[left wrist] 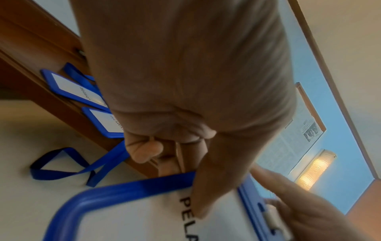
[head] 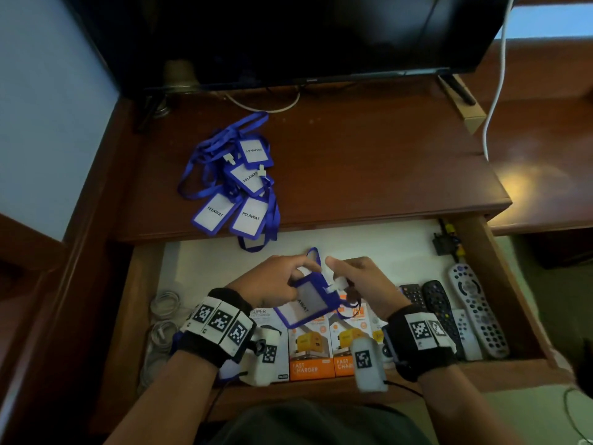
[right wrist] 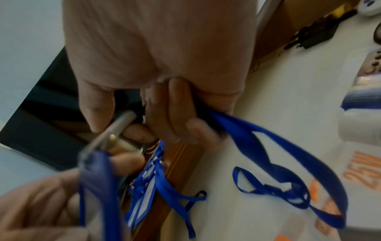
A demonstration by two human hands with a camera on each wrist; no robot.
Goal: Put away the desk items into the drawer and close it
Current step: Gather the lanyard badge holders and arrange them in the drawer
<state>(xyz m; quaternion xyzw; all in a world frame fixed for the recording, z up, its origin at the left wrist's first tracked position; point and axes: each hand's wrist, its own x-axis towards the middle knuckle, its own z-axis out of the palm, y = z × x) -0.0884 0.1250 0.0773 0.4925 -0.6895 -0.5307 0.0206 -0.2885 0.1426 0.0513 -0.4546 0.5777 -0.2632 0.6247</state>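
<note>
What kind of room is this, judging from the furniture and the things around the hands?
Probably a hotel or guesthouse room, though I cannot be sure. A TV stands on a wooden desk; visitor badges lie on it, and the open drawer holds remotes and charger boxes.

"PELAWAT" is printed in black on the white cards of four blue badge holders [head: 236, 187] heaped on the left of the desk top [head: 369, 162]. The same word, partly covered, is read as "AWAT" on the held badge [head: 306, 305] in the head view and as "PELA" in the left wrist view. "FAST CHARGER" is printed on the orange charger boxes [head: 309, 351] in the near drawer [head: 500, 284]; "SUPER" is read on the white box [head: 264, 316] to their left. "25W" is seen on an orange-and-white box [right wrist: 362, 171].
</note>
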